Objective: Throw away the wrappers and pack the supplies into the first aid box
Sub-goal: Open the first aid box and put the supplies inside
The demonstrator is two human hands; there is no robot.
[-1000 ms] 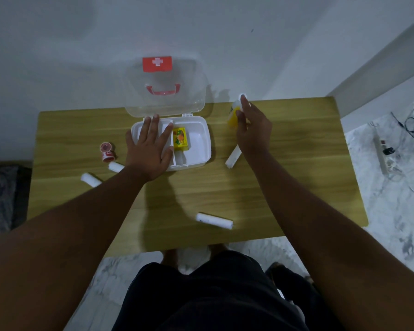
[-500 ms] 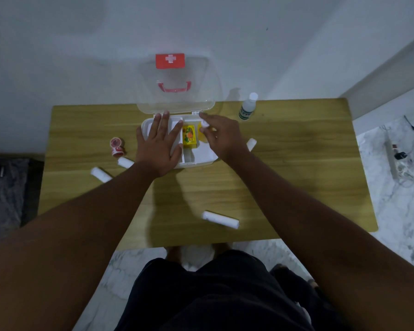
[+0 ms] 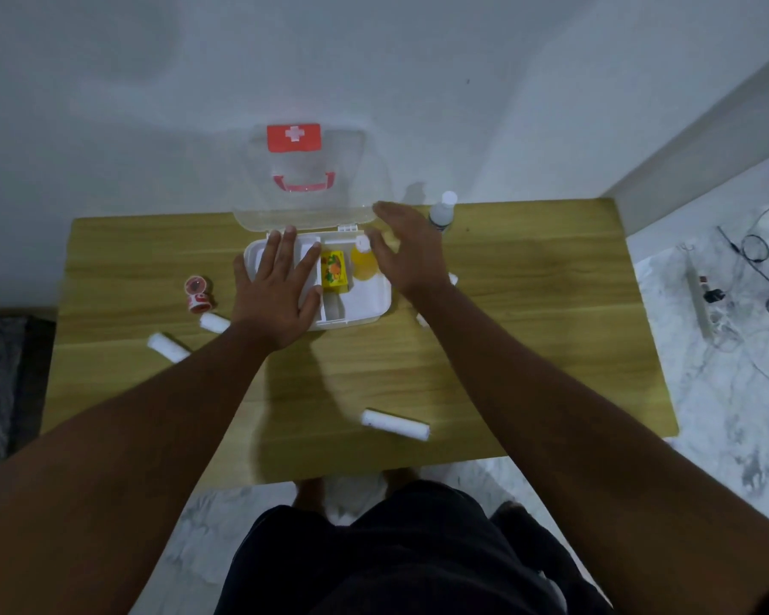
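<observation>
Our left hand (image 3: 276, 295) lay flat, fingers spread, on the first aid box (image 3: 365, 304); our right hand (image 3: 407, 250) hovered open at its 2 o'clock, holding nothing. The white plastic box, clear lid up, held a yellow carton (image 3: 334, 270) and a yellow bottle (image 3: 364, 264). Three white rolls (image 3: 395, 423) lay unobscured on the wooden table (image 3: 529, 326), white walls behind.

My head view is dim and bluish, with soft shadows falling from my forearms onto the table (image 3: 529, 304) toward me. My right hand (image 3: 407, 255) is motion-blurred, and the wide lens bows the table's edges and corners.
</observation>
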